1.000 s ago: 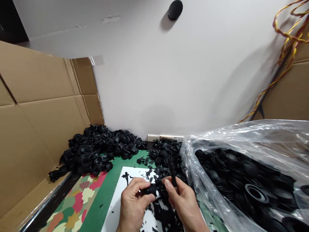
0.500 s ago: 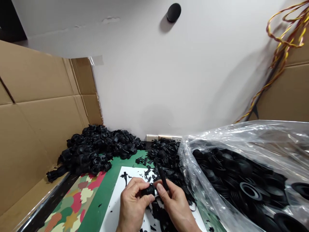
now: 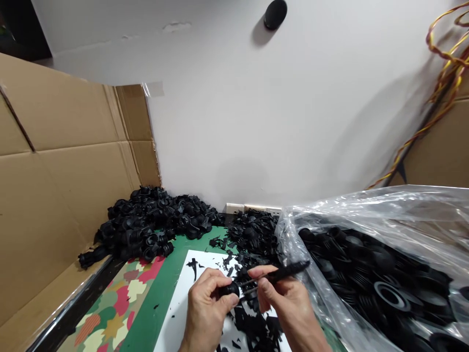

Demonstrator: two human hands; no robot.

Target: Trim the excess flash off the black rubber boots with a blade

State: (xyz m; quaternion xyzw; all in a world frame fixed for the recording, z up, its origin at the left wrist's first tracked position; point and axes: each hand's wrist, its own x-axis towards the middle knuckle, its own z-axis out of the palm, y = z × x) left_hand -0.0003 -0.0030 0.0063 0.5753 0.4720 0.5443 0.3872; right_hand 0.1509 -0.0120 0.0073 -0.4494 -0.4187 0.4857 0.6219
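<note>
My left hand [image 3: 207,308] pinches a small black ribbed rubber part [image 3: 229,289] between thumb and fingers. My right hand [image 3: 289,305] grips a slim black-handled tool [image 3: 282,274] that lies nearly level, its thin tip against the part. Both hands hover over a white sheet [image 3: 183,305] strewn with black rubber trimmings [image 3: 252,327].
A heap of black ribbed rubber parts [image 3: 146,227] lies at the back left against a cardboard wall [image 3: 54,186]. A clear plastic bag [image 3: 384,244] of larger black rubber pieces fills the right. A green mat [image 3: 161,288] and patterned sheet [image 3: 110,318] lie underneath. Twisted red-yellow wires [image 3: 439,73] hang on the right.
The tool in my right hand has swung from pointing up to lying almost level, handle to the right. My left hand keeps hold of the rubber part.
</note>
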